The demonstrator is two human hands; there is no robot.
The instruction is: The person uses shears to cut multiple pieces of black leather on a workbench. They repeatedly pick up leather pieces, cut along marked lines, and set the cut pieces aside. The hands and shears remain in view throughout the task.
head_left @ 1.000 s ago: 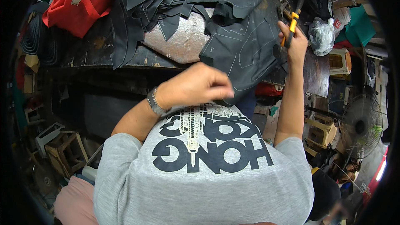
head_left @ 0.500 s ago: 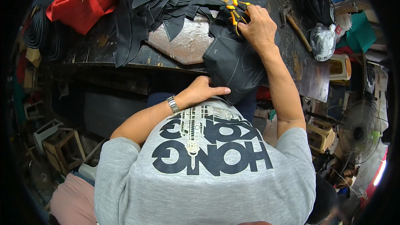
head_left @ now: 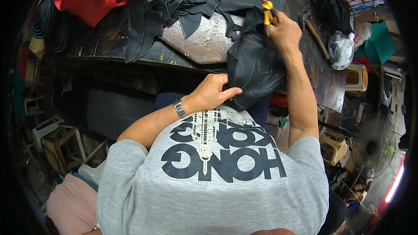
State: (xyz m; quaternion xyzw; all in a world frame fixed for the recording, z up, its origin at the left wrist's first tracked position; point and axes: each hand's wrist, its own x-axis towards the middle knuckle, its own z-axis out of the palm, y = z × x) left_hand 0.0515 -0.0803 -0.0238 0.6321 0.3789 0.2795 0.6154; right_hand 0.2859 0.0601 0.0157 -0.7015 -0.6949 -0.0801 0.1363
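In my right hand (head_left: 286, 31) is a pair of scissors (head_left: 267, 12) with yellow and black handles, held above the far part of a black leather-like sheet (head_left: 257, 65). The blades are too blurred to make out. White outlines are drawn on the sheet, which hangs over the table's near edge toward my lap. My left hand (head_left: 210, 91) pinches the sheet's near left edge, thumb on top and fingers partly hidden. Several cut black pieces (head_left: 178, 0) lie heaped at the far left of the sheet, partly over a worn, shiny brownish slab (head_left: 196, 41).
A red bag (head_left: 91, 0) and a black coiled strip (head_left: 43, 21) sit at the far left. Right of the sheet are a hammer (head_left: 316, 39), a clear plastic bag (head_left: 341, 50) and a black bag (head_left: 331, 11). A fan (head_left: 372, 146) stands lower right, and a person in pink (head_left: 72, 204) is lower left.
My right hand has moved right with the scissors, which have turned so their blades no longer show plainly. The sheet has shifted right and creased; my left hand still holds its edge.
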